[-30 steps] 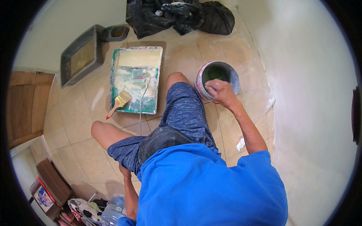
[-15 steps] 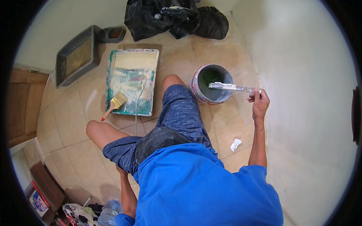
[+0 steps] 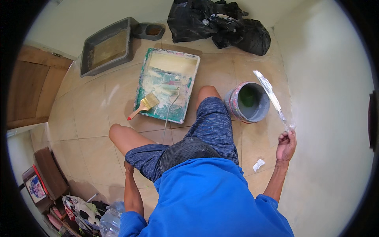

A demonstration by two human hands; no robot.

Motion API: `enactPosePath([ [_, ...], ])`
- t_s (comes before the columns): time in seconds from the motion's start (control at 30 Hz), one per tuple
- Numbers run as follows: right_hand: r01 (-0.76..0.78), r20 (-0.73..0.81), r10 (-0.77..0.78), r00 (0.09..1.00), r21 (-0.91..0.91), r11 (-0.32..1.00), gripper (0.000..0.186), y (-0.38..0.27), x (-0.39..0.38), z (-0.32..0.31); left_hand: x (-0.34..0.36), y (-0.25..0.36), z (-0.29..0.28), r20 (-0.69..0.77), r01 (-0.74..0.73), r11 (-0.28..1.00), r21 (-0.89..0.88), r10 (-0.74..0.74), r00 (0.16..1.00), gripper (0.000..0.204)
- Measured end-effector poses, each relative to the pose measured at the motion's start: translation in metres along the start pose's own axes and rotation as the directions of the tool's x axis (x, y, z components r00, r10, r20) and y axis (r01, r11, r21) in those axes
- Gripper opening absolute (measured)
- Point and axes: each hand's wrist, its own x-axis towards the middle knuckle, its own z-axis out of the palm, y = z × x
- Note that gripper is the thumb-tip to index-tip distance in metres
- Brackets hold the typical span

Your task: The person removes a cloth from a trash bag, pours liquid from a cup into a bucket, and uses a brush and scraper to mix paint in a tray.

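My right hand (image 3: 286, 147) is closed on one end of a flat stick (image 3: 269, 91) caked with white paint. The stick slants up and leftward, its far part over the right rim of a paint-smeared bucket (image 3: 233, 102). Greenish liquid shows inside the bucket, which stands beyond my right knee. Down at the outer side of my left thigh is my left hand (image 3: 129, 167), its fingers hidden under the leg. A paint tray (image 3: 192, 89) with cream paint in its far end lies between my knees and the wall. Across its near left edge rests a brush (image 3: 148, 102).
A thin-handled paint roller (image 3: 170, 90) lies in the tray. Black plastic bags (image 3: 237, 29) and a grey litter-type tray (image 3: 129, 39) with a small bowl (image 3: 152, 31) line the far wall. A crumpled white scrap (image 3: 258, 164) is on the tiles. Clear bottles (image 3: 110, 221) sit lower left.
The stick has swung from over the bucket's mouth to its right side and now points more upward. My right hand has moved down and right. The whole view has shifted.
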Motion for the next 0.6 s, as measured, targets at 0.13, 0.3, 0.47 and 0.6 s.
enactPosePath([
  [0.13,-0.263,0.355,0.259,0.898,-0.040,0.964,0.032,0.022,-0.016,0.100,0.009,0.015,-0.029,-0.098,0.054,0.973,0.225,-0.032,0.995,0.053],
  [0.3,-0.567,0.496,0.542,0.678,-0.117,0.816,0.033,0.108,-0.010,0.192,0.020,0.044,-0.030,-0.207,0.125,0.916,0.381,-0.047,0.977,0.055],
  [0.47,-0.499,0.378,0.548,0.746,-0.227,0.836,0.034,0.171,-0.001,0.245,0.019,0.076,-0.017,-0.181,0.072,0.874,0.481,0.018,0.983,0.053],
  [0.6,-0.432,0.263,0.518,0.814,-0.324,0.842,0.033,0.203,0.009,0.266,0.045,0.070,-0.039,-0.377,0.118,0.930,0.349,0.025,0.926,0.045],
])
